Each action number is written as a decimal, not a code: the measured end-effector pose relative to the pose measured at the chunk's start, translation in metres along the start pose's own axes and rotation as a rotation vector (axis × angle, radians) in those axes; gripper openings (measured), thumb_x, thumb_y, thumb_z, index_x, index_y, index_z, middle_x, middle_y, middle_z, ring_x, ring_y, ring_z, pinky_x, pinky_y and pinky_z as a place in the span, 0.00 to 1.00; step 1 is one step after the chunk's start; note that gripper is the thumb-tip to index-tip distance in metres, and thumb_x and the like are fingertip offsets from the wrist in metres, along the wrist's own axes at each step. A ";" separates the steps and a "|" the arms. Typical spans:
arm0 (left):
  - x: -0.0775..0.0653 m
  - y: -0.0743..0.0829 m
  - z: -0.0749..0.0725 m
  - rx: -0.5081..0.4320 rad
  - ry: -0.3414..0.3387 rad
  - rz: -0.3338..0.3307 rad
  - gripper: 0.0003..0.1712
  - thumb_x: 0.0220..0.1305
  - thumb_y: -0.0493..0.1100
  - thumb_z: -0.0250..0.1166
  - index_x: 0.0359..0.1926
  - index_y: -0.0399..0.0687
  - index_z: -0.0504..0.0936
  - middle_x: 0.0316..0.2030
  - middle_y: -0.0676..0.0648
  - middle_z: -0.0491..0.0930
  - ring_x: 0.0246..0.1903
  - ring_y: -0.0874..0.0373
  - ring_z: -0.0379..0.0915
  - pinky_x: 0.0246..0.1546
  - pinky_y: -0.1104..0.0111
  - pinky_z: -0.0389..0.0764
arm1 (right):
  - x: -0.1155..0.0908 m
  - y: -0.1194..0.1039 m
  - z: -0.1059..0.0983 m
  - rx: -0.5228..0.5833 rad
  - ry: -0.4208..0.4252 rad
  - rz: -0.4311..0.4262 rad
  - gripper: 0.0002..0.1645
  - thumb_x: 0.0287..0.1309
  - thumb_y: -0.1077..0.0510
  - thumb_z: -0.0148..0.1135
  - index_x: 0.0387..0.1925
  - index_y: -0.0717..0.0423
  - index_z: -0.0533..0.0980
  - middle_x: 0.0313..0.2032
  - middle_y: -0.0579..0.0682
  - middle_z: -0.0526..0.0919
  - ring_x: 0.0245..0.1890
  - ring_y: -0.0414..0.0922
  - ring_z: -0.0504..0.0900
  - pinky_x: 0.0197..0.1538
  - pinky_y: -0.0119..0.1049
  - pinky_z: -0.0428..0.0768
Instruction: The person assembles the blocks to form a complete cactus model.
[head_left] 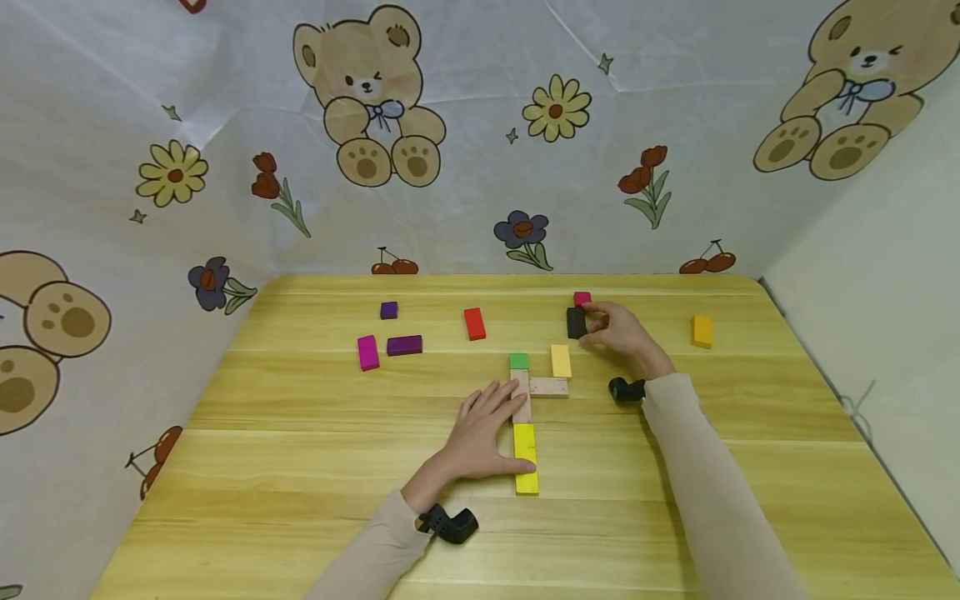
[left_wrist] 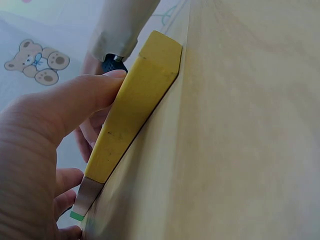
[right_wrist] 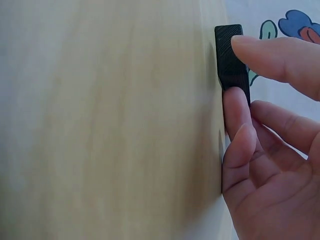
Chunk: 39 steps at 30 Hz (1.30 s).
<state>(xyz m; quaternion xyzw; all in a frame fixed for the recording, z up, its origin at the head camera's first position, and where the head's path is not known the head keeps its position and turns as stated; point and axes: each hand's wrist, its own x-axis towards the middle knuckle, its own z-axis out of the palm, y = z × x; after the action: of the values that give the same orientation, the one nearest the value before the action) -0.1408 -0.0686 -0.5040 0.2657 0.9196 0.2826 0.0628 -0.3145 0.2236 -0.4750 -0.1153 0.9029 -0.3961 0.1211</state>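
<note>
In the head view a row of wooden blocks runs away from me: a long yellow block [head_left: 525, 446], a pale wooden block [head_left: 522, 410] and a green block [head_left: 519, 361]. My left hand [head_left: 480, 437] rests spread along this row, its thumb on the yellow block and its fingertips at the pale one. Farther off, my right hand [head_left: 618, 329] pinches a black block [head_left: 575, 323] between thumb and finger. The right wrist view shows that black block [right_wrist: 231, 55] close over the tabletop. A crimson block [head_left: 582, 298] lies just behind it.
Beside the row lie another pale block [head_left: 549, 387] and a light yellow block [head_left: 561, 361]. Red [head_left: 475, 323], magenta [head_left: 367, 352] and purple [head_left: 405, 345] blocks are scattered left, with a small dark purple cube [head_left: 388, 310]. An orange-yellow block [head_left: 701, 331] lies far right.
</note>
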 end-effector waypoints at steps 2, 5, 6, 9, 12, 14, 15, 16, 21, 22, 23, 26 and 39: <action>0.000 0.000 0.000 -0.003 0.000 -0.002 0.59 0.47 0.70 0.70 0.76 0.56 0.57 0.78 0.55 0.45 0.77 0.50 0.35 0.74 0.48 0.41 | 0.001 0.000 -0.001 0.005 -0.005 -0.006 0.44 0.51 0.64 0.72 0.68 0.66 0.64 0.45 0.64 0.82 0.41 0.50 0.80 0.40 0.31 0.74; 0.000 0.000 0.000 -0.003 0.000 -0.004 0.59 0.47 0.70 0.70 0.76 0.56 0.57 0.78 0.55 0.45 0.77 0.50 0.35 0.74 0.48 0.41 | 0.002 0.000 -0.001 0.018 -0.011 -0.012 0.42 0.52 0.65 0.71 0.67 0.67 0.64 0.43 0.65 0.82 0.39 0.47 0.80 0.36 0.30 0.74; 0.000 0.000 0.000 -0.004 0.000 -0.003 0.59 0.47 0.70 0.70 0.76 0.56 0.57 0.78 0.55 0.45 0.77 0.50 0.35 0.74 0.48 0.41 | 0.002 0.000 -0.001 0.023 -0.013 -0.014 0.41 0.52 0.66 0.70 0.67 0.68 0.64 0.43 0.65 0.82 0.38 0.46 0.80 0.36 0.30 0.74; 0.000 0.000 0.000 -0.003 0.001 0.001 0.59 0.46 0.70 0.70 0.76 0.55 0.57 0.78 0.54 0.46 0.77 0.49 0.35 0.74 0.47 0.41 | 0.003 0.001 -0.001 0.038 -0.016 -0.008 0.40 0.53 0.66 0.70 0.66 0.69 0.65 0.43 0.65 0.82 0.37 0.43 0.80 0.34 0.29 0.74; 0.000 0.000 0.000 0.001 0.001 0.004 0.59 0.47 0.70 0.70 0.76 0.55 0.57 0.78 0.53 0.45 0.77 0.49 0.36 0.74 0.47 0.41 | 0.004 0.002 -0.001 0.045 -0.014 0.002 0.39 0.53 0.66 0.70 0.66 0.68 0.66 0.43 0.64 0.82 0.37 0.42 0.80 0.35 0.29 0.74; 0.000 0.000 0.000 0.001 0.001 0.004 0.59 0.47 0.70 0.70 0.76 0.55 0.57 0.78 0.53 0.45 0.77 0.49 0.35 0.74 0.47 0.41 | 0.004 0.003 -0.001 0.041 -0.014 0.008 0.39 0.54 0.65 0.70 0.66 0.67 0.66 0.43 0.64 0.82 0.38 0.43 0.81 0.37 0.29 0.74; 0.000 0.000 0.000 0.000 0.000 0.004 0.59 0.47 0.70 0.70 0.76 0.55 0.57 0.78 0.53 0.45 0.77 0.49 0.35 0.74 0.47 0.41 | 0.004 0.003 0.000 0.039 -0.013 0.015 0.38 0.54 0.65 0.70 0.66 0.66 0.67 0.44 0.63 0.83 0.38 0.43 0.81 0.39 0.30 0.74; 0.000 -0.001 0.000 -0.002 0.000 0.003 0.59 0.47 0.70 0.70 0.76 0.55 0.57 0.78 0.54 0.45 0.77 0.49 0.35 0.74 0.47 0.41 | 0.005 0.004 0.000 0.035 -0.013 0.017 0.38 0.54 0.64 0.70 0.66 0.66 0.67 0.44 0.63 0.83 0.38 0.44 0.81 0.40 0.30 0.74; 0.000 -0.001 0.000 0.000 -0.001 0.003 0.59 0.47 0.71 0.70 0.76 0.55 0.57 0.78 0.54 0.45 0.77 0.49 0.35 0.74 0.47 0.41 | 0.004 0.004 0.000 0.043 -0.017 0.032 0.37 0.54 0.63 0.71 0.65 0.64 0.68 0.46 0.63 0.82 0.39 0.46 0.82 0.47 0.36 0.75; 0.000 -0.001 0.000 0.003 -0.002 0.003 0.59 0.47 0.71 0.70 0.76 0.55 0.57 0.78 0.54 0.45 0.77 0.49 0.35 0.74 0.48 0.41 | 0.004 0.003 0.000 0.045 -0.019 0.033 0.37 0.54 0.63 0.71 0.65 0.64 0.68 0.47 0.63 0.82 0.40 0.46 0.82 0.48 0.37 0.75; 0.000 -0.001 0.000 0.006 -0.004 0.003 0.59 0.47 0.71 0.70 0.76 0.55 0.57 0.78 0.54 0.45 0.77 0.49 0.35 0.74 0.48 0.40 | 0.004 0.003 0.000 0.046 -0.020 0.032 0.37 0.54 0.63 0.71 0.65 0.64 0.68 0.46 0.62 0.82 0.40 0.46 0.82 0.49 0.37 0.75; 0.000 0.000 -0.001 0.011 -0.009 0.000 0.60 0.47 0.71 0.69 0.76 0.56 0.56 0.78 0.54 0.44 0.78 0.50 0.34 0.74 0.48 0.40 | 0.004 0.002 0.001 0.054 -0.023 0.027 0.37 0.54 0.62 0.71 0.64 0.63 0.69 0.46 0.61 0.83 0.40 0.45 0.81 0.49 0.38 0.74; 0.001 0.000 -0.001 0.017 -0.012 -0.005 0.59 0.47 0.71 0.69 0.76 0.56 0.56 0.78 0.54 0.44 0.78 0.50 0.34 0.74 0.48 0.40 | 0.006 -0.008 0.006 0.109 -0.093 -0.073 0.36 0.54 0.65 0.71 0.64 0.66 0.69 0.44 0.64 0.83 0.40 0.46 0.82 0.41 0.25 0.74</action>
<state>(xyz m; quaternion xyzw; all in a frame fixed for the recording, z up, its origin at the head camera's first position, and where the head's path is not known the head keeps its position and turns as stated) -0.1417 -0.0690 -0.5033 0.2658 0.9221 0.2731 0.0669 -0.3173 0.2121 -0.4738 -0.1597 0.8685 -0.4431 0.1545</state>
